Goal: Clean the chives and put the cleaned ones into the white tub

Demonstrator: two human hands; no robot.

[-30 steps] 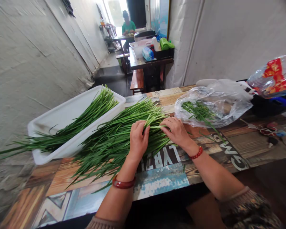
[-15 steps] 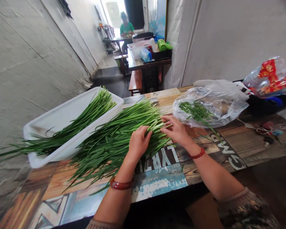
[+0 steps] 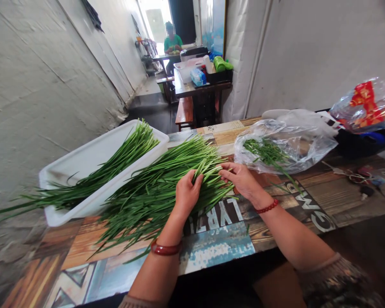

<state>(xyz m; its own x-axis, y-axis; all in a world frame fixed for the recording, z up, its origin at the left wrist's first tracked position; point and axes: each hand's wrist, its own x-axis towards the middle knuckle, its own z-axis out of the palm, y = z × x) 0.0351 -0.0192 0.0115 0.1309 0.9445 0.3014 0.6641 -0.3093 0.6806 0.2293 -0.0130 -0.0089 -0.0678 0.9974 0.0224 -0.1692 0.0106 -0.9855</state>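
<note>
A large heap of garlic chives (image 3: 154, 188) lies across the table, pale stem ends to the right. My left hand (image 3: 188, 189), with a brown bangle on its wrist, is closed around a small bunch of the chives on top of the heap. My right hand (image 3: 239, 179) has thumb and fingertips pinched at the pale ends of that bunch; the fingertips partly hide what they grip. To the left, a white plastic tub (image 3: 104, 201) holds another bundle of chives (image 3: 128, 154), whose leaf tips hang over its near-left end.
A clear plastic bag (image 3: 311, 147) with green scraps (image 3: 265, 150) lies right of the heap on the patchwork-patterned table (image 3: 218, 252). Keys and a cord (image 3: 362, 184) sit farther right. Beyond are a bench (image 3: 184, 112), a second table (image 3: 192, 89) and a seated person (image 3: 173, 42).
The camera view has shifted slightly. My right fingers have closed in on the pale stem ends, having been more spread before. My left hand keeps its hold on the bunch.
</note>
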